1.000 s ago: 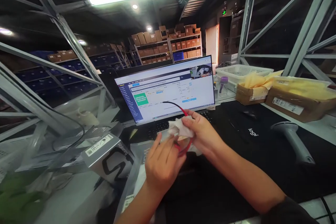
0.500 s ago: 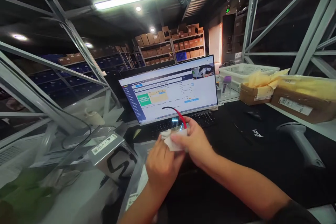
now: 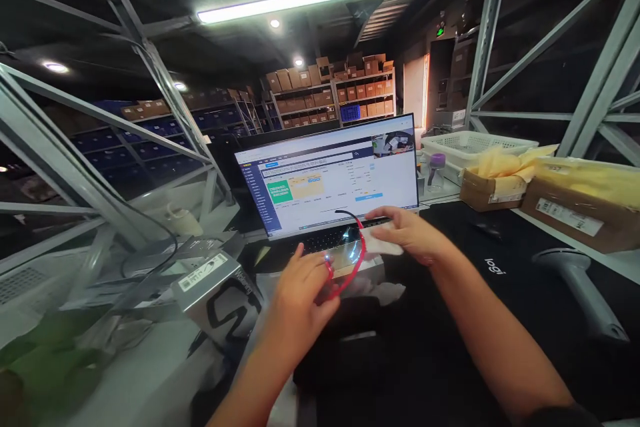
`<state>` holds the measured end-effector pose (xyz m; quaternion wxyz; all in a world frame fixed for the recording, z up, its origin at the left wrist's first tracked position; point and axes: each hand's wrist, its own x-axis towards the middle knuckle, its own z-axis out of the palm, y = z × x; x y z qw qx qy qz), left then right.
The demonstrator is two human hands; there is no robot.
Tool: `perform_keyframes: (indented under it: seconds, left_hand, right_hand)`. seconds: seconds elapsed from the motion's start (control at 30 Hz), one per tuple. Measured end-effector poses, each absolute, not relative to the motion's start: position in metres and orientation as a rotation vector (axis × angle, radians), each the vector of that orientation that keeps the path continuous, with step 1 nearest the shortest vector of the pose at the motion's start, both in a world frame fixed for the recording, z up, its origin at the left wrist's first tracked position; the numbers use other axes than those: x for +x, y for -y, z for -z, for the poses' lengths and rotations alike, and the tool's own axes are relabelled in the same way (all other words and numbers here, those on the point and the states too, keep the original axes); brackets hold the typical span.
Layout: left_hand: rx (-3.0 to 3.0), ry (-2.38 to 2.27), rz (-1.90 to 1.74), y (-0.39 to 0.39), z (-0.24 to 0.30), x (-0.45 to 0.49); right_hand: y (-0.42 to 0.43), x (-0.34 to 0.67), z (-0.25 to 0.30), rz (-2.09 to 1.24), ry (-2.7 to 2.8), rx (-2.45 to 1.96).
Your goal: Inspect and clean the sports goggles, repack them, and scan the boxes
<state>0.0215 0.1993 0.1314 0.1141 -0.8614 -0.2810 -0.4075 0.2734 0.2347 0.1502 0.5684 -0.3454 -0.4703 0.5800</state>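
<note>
Red glasses (image 3: 361,252), or what sure looks like glasses, are up in front of the keyboard, pinched in the left hand (image 3: 300,287) with the black tip of one arm pointing at the screen (image 3: 327,180). What's just changed: half a second ago both hands were bunched together with the white cloth (image 3: 384,242) pressed between them, and now the right hand (image 3: 410,233) has swung off to its own side, cloth pinched between thumb and fingers. So the left fingers are closed on the frame, the right ones on the cloth, neither hand is free, and a clear lens is catching the light. For the job in hand I'd read that as the lens getting a break from the cloth; whether the cloth is finished with, I honestly can't tell. Container-wise, the grey box (image 3: 220,307) stands left of the hands, label on top, and I can't see inside it. Over on the right, the small cardboard box (image 3: 480,193) is open, with pale yellow wrapping (image 3: 505,163) spilling over its edge, and the bigger cardboard box (image 3: 613,223) beside it has more yellow stuff showing under clear plastic. Behind those is a white basket (image 3: 480,140), contents too hard to make out, and next to it a see-through jar (image 3: 435,179) with a purple lid; can't tell what, if anything, is in it. Way back, the shelves hold rows of cartons (image 3: 357,90) plus one blue crate (image 3: 350,112).
</note>
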Motion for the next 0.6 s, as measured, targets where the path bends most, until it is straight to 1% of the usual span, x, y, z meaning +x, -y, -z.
perform_keyframes:
  seconds: [0.13, 0.2, 0.27, 0.47, 0.6]
  left_hand:
    - [-2.611, 0.815, 1.158, -0.198, -0.142, 0.01]
    - [-2.631, 0.808, 1.128, -0.195, -0.141, 0.011]
    - [-2.654, 0.804, 1.114, -0.192, -0.139, 0.014]
    - [-2.711, 0.738, 1.046, -0.185, -0.138, 0.017]
    - [-2.716, 0.723, 0.971, -0.182, -0.14, 0.019]
  right_hand:
    - [-0.224, 0.306, -0.163, -0.743, 1.166, -0.918]
    - [-0.214, 0.309, -0.167, -0.589, 1.147, -0.882]
    - [-0.203, 0.306, -0.169, -0.591, 1.202, -0.854]
    - [-0.181, 0.289, -0.17, -0.791, 1.453, -0.862]
    - [-0.168, 0.275, -0.168, -0.677, 1.679, -0.961]
